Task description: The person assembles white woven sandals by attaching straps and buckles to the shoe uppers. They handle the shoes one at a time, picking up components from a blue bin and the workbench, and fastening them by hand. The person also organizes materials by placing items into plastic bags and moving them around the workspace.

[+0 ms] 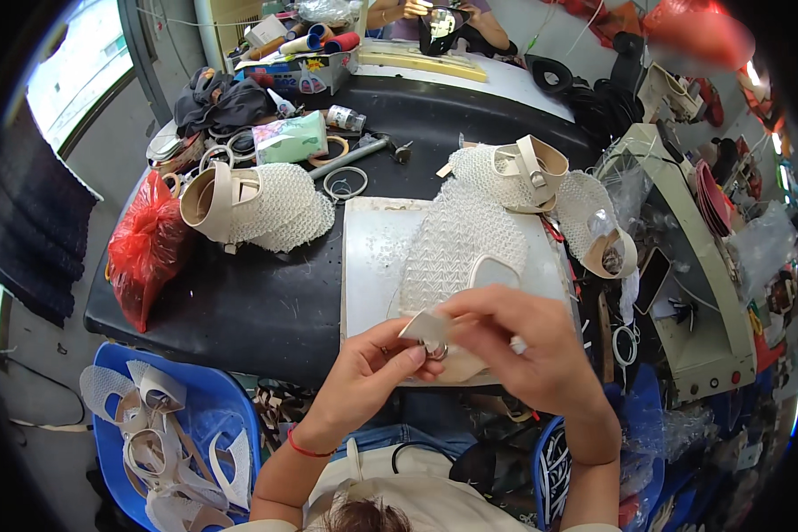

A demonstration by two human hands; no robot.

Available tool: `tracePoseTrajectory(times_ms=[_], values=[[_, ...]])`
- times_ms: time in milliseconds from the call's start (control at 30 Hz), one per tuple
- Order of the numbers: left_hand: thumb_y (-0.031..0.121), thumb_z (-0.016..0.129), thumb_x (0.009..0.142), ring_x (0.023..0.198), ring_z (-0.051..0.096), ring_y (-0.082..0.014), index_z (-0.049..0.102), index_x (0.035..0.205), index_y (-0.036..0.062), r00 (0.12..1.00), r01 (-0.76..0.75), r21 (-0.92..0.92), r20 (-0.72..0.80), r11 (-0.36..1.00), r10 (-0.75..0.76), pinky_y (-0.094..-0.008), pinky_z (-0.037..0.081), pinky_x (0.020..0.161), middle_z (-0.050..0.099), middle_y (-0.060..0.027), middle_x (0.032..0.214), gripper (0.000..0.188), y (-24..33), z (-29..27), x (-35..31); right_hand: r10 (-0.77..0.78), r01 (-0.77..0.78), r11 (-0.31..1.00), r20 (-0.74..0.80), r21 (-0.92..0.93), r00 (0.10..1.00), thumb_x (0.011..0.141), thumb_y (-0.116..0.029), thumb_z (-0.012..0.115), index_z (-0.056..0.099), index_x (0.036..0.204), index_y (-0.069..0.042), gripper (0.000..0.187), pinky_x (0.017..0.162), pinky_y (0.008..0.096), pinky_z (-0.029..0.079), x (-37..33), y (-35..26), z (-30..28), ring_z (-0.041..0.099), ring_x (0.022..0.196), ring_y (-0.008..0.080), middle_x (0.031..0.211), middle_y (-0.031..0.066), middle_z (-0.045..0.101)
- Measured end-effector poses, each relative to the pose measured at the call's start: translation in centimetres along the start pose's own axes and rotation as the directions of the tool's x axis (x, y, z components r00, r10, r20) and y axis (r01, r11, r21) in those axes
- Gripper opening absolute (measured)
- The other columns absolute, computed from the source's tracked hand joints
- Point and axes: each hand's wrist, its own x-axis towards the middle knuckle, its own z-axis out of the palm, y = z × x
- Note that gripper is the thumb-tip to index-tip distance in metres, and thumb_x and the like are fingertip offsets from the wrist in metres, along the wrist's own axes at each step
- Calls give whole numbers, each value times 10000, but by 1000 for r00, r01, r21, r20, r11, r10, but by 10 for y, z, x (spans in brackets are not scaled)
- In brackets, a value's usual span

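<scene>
On the black-topped workbench [284, 301], a pale rectangular board [372, 257] underlies a cream woven shoe upper [452, 239], at whose near end the right hand [541, 355] bends its fingers, grip indeterminable, beside the left hand [371, 365], whose thumb and fingers pinch a cream strap [422, 325].

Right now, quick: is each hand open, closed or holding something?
Left hand: closed, pinching a cream strap piece.
Right hand: partly curled at the strap piece; grip cannot be told.

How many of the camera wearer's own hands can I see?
2: the left hand, holding a cream piece, and the right hand, just right of that piece.
</scene>
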Motion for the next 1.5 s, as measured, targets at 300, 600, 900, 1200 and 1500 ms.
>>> tracePoseTrajectory(times_ms=[300,600,900,1200,1500], values=[[61,479,923,742,561,-94,461,1126,33,999,-49,-76,-18,996,48,-227,476,682,578,-78,899,206,-11,0,2,373,-431,794,216,428,902,847,-76,621,620,963,15,148,620,180,442,-20,45,-4,558,700,35,795,3,612],[126,485,937,716,526,-53,491,1147,41,996,-9,56,88,998,4,-192,463,645,569,-23,870,227,-6,-6,4,266,-332,892,236,308,935,834,-69,632,664,939,-17,121,528,164,361,-14,54,3,464,609,6,710,-25,598],[98,495,924,684,572,-71,528,1114,-25,998,-38,159,-39,987,45,-204,490,626,612,-59,833,228,-4,-6,10,312,-360,813,178,458,933,861,-102,604,610,911,4,117,527,172,361,-14,61,29,457,620,10,725,-26,581],[134,503,927,622,561,-61,544,1073,-28,998,55,245,-45,968,-45,-195,481,547,610,-59,792,222,-3,-21,8,338,-421,810,262,407,904,887,-124,572,584,958,-4,140,554,179,366,-19,66,43,448,641,13,751,-27,552],[160,514,928,575,567,-52,552,993,-12,995,86,188,-68,978,-74,-167,451,496,604,-42,729,188,-9,-30,6,317,-362,845,176,393,932,895,-124,562,585,979,11,161,583,201,400,-21,68,57,486,680,31,764,-8,571]])
